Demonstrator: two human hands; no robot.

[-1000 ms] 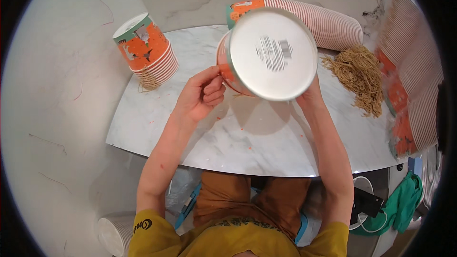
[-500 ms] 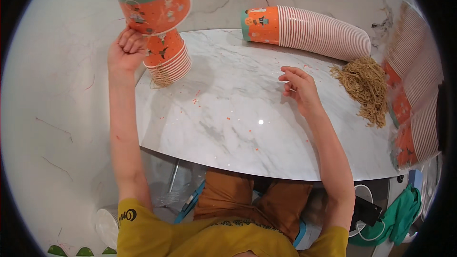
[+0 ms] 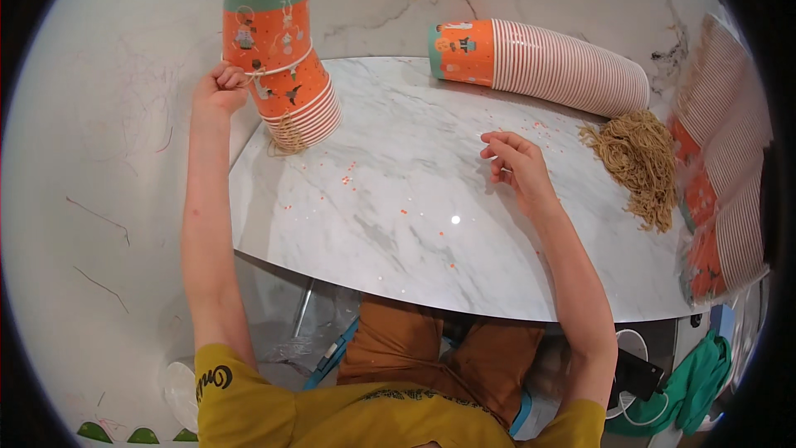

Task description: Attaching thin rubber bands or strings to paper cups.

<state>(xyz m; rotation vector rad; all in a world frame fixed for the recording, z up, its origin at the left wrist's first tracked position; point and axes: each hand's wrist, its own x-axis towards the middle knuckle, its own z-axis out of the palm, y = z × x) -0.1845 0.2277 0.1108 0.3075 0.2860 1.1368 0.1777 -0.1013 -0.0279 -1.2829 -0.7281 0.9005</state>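
Observation:
At the far left of the table, an orange paper cup (image 3: 267, 33) with a green band is upside down on top of a stack of similar cups (image 3: 290, 95). My left hand (image 3: 220, 88) is closed at the near left of its rim, fingers curled and pressed together. Thin tan string (image 3: 287, 134) hangs against the stack's lower rims. Over the right half of the table hovers my right hand (image 3: 517, 168), its fingers loosely bent and apart, with nothing in them.
A long nested row of cups (image 3: 564, 70) lies along the table's back edge. Beside it is a heap of tan strings (image 3: 637, 158). Bagged cups (image 3: 720, 166) line the right side. Small orange bits dot the marble-patterned table (image 3: 381, 174).
The upside-down cup has come down and settled onto the stack, with my left hand still at its rim. My right hand has hardly moved.

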